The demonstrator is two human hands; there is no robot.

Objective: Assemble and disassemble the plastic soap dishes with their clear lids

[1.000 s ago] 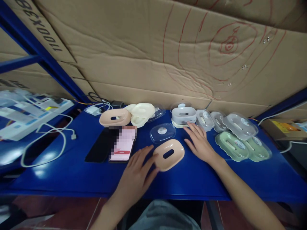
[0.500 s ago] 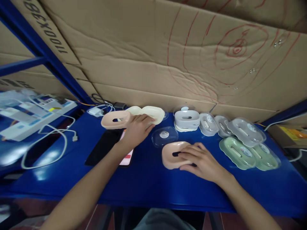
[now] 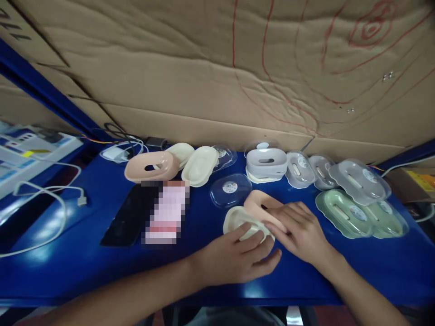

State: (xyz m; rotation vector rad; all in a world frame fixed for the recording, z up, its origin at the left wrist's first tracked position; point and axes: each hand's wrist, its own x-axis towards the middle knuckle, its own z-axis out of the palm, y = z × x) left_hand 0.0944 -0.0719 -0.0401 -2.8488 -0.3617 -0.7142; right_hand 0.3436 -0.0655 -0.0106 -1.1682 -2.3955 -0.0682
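My right hand (image 3: pixel 301 231) grips a peach-coloured oval soap dish (image 3: pixel 254 203) with a slot in its bottom, tilted up off the table. Beneath its near edge is a cream oval tray (image 3: pixel 233 218), low over the blue table. My left hand (image 3: pixel 234 260) lies over that tray, its curved fingers on the near rim and inside. The left thumb is hidden. Just behind sits a clear plastic lid (image 3: pixel 230 190) with a round label.
Another peach dish (image 3: pixel 152 165) and a cream tray (image 3: pixel 200 166) stand at the back left, near a phone (image 3: pixel 168 213) and a black tablet-like slab (image 3: pixel 125 217). A grey dish (image 3: pixel 267 163), lidded grey dishes (image 3: pixel 360 181) and green ones (image 3: pixel 343 213) line the right. Cardboard (image 3: pixel 170 81) stands behind.
My left hand has brought a cream tray from the back to the front middle. My right hand has lifted and tilted the peach dish. The view has shifted.
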